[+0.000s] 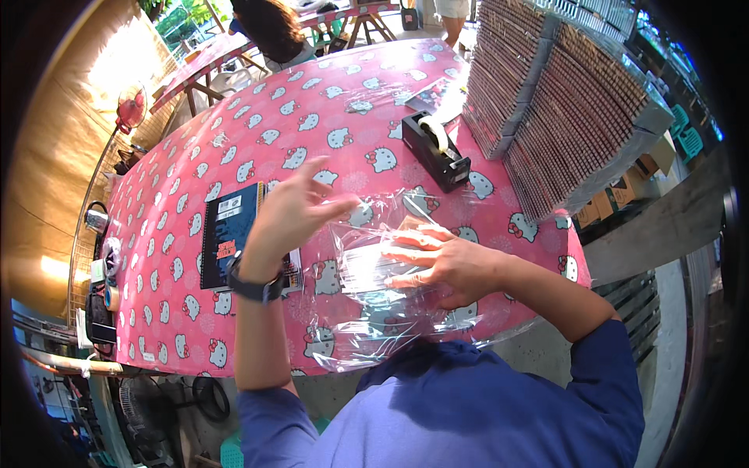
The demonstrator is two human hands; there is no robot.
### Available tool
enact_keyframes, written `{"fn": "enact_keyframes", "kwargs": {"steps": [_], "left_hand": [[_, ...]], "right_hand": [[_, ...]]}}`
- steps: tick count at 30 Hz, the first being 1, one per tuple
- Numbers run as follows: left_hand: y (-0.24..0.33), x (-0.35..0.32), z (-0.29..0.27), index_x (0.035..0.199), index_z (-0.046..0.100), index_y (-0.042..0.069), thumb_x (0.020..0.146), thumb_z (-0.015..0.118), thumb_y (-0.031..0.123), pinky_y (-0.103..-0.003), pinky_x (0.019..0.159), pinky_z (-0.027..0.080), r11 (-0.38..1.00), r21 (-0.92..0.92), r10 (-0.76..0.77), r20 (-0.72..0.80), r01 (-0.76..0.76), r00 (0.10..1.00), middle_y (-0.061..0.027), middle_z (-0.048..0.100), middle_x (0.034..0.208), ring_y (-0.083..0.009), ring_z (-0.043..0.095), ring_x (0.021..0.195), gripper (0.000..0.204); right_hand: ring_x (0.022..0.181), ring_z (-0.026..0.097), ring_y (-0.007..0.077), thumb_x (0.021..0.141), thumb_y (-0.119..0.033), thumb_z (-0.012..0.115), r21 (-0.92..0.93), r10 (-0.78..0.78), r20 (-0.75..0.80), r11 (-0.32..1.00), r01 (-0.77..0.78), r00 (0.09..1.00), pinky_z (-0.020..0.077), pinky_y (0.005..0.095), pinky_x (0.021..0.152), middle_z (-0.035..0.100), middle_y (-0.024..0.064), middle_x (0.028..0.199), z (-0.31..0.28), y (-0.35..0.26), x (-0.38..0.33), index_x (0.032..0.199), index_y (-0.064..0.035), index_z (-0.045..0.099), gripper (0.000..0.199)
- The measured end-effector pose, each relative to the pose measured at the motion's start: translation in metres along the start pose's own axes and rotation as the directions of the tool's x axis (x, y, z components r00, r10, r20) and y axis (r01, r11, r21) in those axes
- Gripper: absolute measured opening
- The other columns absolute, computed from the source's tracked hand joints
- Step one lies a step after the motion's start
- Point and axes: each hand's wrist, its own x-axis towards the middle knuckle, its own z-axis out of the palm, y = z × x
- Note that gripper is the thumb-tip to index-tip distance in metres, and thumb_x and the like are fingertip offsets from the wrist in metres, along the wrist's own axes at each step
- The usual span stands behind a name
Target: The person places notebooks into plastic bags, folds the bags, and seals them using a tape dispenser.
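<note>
My right hand [449, 267] rests with fingers spread on a pile of clear plastic film [363, 331], which looks like bags or sheets, wrinkled and shiny, near the front edge of the table. Raised to the left of the film is my left hand [289, 210], fingers apart and nothing visible in them. It partly covers a dark blue spiral notebook [222, 246] that lies on the table with at least one more book edge showing under it. Beyond the film stands a black tape dispenser [437, 156] with a pale roll of tape.
Tall stacks of spiral-bound books [577, 117] rise at the right. A pink patterned cloth [257, 164] covers the table. A leaflet [437, 93] lies near the stacks. Farther off are a red fan [131, 105], a person [273, 31] and another table [187, 74].
</note>
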Motion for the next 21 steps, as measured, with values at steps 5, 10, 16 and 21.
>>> {"fn": "enact_keyframes", "kwargs": {"steps": [5,10,16,21], "left_hand": [[0.035,0.013,0.022,0.112,0.058,0.005,0.081,0.063,0.013,-0.026,0.065,0.047,0.919,0.338,0.142,0.200,-0.204,0.970,-0.0014,0.066,0.075,-0.0105,0.059,0.069,0.032],[-0.033,-0.034,-0.003,0.100,0.061,0.002,0.088,0.057,0.018,-0.028,0.064,0.047,0.883,-0.040,0.394,-0.478,-0.467,0.785,-0.0115,0.063,0.088,-0.0168,0.060,0.073,0.020],[-0.070,-0.126,0.032,0.124,0.052,0.001,0.076,0.042,0.074,-0.048,0.108,0.016,0.903,0.054,0.387,0.328,-0.426,0.862,-0.0144,0.044,0.137,-0.0338,0.026,0.135,0.088],[-0.038,-0.105,0.038,0.134,0.045,0.011,0.074,0.046,0.074,-0.054,0.108,-0.002,0.810,0.227,0.335,0.577,-0.540,0.745,-0.0043,0.041,0.141,-0.0348,0.013,0.139,0.086]], "right_hand": [[0.136,0.025,0.0312,0.058,-0.020,0.072,-0.002,0.009,0.013,1.000,-0.009,1.000,0.0207,0.0498,0.108,0.033,0.0100,0.145,0.003,-0.003,0.002,0.132,-0.0244,0.047,0.077],[0.135,0.028,0.0315,0.060,-0.017,0.065,0.014,0.042,-0.039,0.999,-0.041,0.998,0.0227,0.0511,0.106,0.034,0.0091,0.144,0.007,0.001,-0.008,0.130,-0.0253,0.050,0.071],[0.135,0.029,0.0293,0.056,-0.015,0.065,0.065,0.043,-0.047,0.997,-0.040,0.998,0.0188,0.0562,0.105,0.034,0.0082,0.145,0.004,-0.003,0.002,0.126,-0.0257,0.054,0.072],[0.136,0.027,0.0294,0.055,-0.017,0.067,0.036,0.069,-0.019,0.997,-0.068,0.997,0.0163,0.0593,0.105,0.031,0.0081,0.146,0.003,-0.001,0.000,0.128,-0.0258,0.053,0.075]]}}
